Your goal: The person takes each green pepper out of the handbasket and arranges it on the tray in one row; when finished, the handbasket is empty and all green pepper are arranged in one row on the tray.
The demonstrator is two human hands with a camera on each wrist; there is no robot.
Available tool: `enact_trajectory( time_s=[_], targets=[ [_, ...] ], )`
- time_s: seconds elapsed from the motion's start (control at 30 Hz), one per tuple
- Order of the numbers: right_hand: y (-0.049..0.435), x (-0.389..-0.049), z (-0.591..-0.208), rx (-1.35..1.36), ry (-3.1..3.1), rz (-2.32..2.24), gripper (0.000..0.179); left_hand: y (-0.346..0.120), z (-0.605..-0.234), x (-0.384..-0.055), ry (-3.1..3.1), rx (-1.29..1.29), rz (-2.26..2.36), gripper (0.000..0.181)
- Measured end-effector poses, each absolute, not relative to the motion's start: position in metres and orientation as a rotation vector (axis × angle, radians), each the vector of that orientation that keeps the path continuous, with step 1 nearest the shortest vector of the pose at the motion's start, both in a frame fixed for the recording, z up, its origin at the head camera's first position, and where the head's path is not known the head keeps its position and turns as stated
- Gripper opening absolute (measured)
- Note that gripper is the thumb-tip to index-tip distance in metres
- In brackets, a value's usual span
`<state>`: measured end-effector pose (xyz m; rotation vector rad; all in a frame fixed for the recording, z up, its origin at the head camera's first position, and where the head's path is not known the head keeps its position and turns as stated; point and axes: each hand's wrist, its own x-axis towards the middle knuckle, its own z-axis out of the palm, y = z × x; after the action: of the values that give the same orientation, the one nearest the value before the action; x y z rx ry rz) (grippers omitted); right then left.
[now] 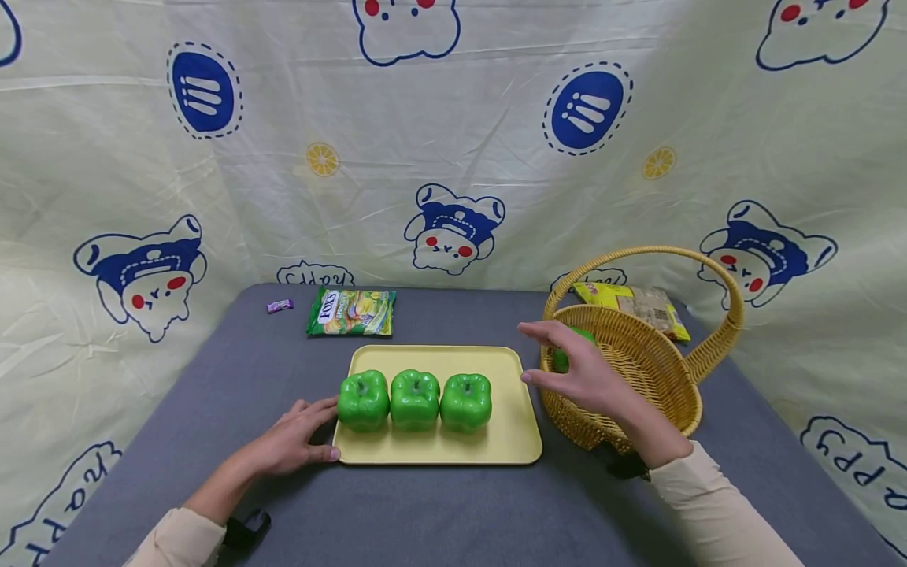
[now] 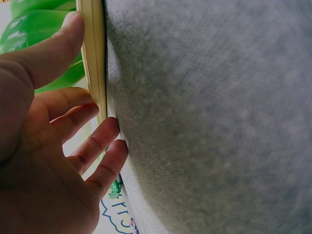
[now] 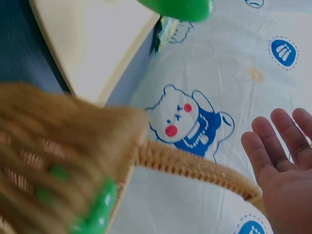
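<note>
Three green bell peppers stand in a row on a pale yellow tray (image 1: 516, 425): a left one (image 1: 364, 402), a middle one (image 1: 414, 400) and a right one (image 1: 465, 403). At the tray's left edge, my left hand (image 1: 294, 441) rests with fingers extended, its thumb by the near corner. My right hand (image 1: 577, 374) hovers over the left rim of a wicker basket (image 1: 595, 429), thumb and fingers spread apart, holding nothing. Inside that basket lies another green pepper (image 1: 560, 361), partly hidden by the hand; the right wrist view shows it blurred behind the weave (image 3: 73, 141).
A green candy bag (image 1: 352, 312) and a small purple wrapped sweet (image 1: 279, 305) lie at the back left of the grey table (image 1: 439, 512). Behind the basket is a yellow and clear packet (image 1: 638, 307). The basket's tall handle (image 1: 723, 346) arches up on the right.
</note>
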<state>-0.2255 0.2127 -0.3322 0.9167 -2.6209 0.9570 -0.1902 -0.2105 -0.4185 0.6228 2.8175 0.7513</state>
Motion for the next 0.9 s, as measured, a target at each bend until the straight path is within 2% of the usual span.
enact_trajectory(
  time_s=[0.43, 0.9],
  targets=[
    [0.243, -0.238, -0.309, 0.873, -2.594, 0.861, 0.058, -0.211, -0.420, -0.190, 2.816, 0.623, 0.751, 0.074],
    [0.271, -0.256, -0.311, 0.818, -2.634, 0.832, 0.055, -0.210, -0.419, -0.190, 2.808, 0.607, 0.755, 0.075]
  ],
)
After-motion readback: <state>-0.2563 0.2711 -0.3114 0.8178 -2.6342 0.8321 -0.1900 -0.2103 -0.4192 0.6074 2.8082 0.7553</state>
